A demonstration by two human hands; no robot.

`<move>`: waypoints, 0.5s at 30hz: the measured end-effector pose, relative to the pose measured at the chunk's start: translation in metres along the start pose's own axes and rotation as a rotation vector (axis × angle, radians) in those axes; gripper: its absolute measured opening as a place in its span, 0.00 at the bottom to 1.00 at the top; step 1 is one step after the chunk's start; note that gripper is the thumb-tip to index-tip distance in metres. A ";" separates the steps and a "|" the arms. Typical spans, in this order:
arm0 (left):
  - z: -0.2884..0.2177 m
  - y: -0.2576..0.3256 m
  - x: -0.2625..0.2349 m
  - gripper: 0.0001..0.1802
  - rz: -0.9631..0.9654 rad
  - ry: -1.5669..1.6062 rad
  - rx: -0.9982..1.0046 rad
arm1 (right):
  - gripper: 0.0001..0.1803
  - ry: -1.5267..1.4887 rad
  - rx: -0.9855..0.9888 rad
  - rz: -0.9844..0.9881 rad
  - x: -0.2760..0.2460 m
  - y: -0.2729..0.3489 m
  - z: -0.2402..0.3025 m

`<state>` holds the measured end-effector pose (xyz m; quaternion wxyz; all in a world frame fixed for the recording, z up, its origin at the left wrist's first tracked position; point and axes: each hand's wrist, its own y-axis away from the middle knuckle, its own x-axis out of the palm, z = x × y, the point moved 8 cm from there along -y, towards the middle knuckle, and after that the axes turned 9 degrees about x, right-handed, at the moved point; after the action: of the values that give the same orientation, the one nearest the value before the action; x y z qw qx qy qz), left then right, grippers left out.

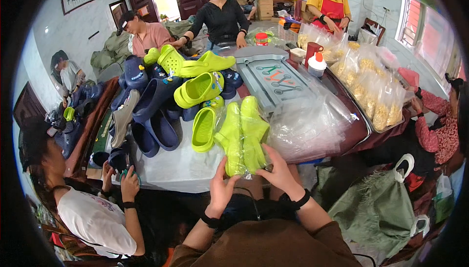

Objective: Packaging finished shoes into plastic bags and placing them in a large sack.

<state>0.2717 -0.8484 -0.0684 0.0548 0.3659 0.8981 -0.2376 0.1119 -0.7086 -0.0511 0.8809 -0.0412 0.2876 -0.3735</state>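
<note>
While both grip – left hand [222, 189], right hand [279, 173] pinching bagged lime-green foam clogs [243, 137] | bagging step | next: seal, stack at 12 o'clock on counter [181, 166].

A small packing workshop set up in a house room: a long desk [181, 169] heaped with lime and navy clogs [198, 88], a stack of clear bags [312, 120], filled packets [371, 91], green sacks [376, 208], and several people seated or standing around it.
</note>
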 end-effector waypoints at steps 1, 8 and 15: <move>-0.004 0.001 0.001 0.39 0.001 0.005 -0.002 | 0.47 -0.119 -0.019 0.010 -0.001 0.001 -0.005; -0.012 0.005 -0.005 0.26 -0.094 -0.384 0.166 | 0.43 0.021 -0.005 -0.113 -0.015 0.010 0.007; 0.026 0.017 0.006 0.15 -0.094 -0.293 0.074 | 0.51 0.075 0.098 -0.079 0.002 0.013 0.014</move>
<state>0.2768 -0.8458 -0.0992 0.1606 0.2867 0.8873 -0.3237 0.1284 -0.7028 -0.0439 0.8551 0.0048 0.2998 -0.4229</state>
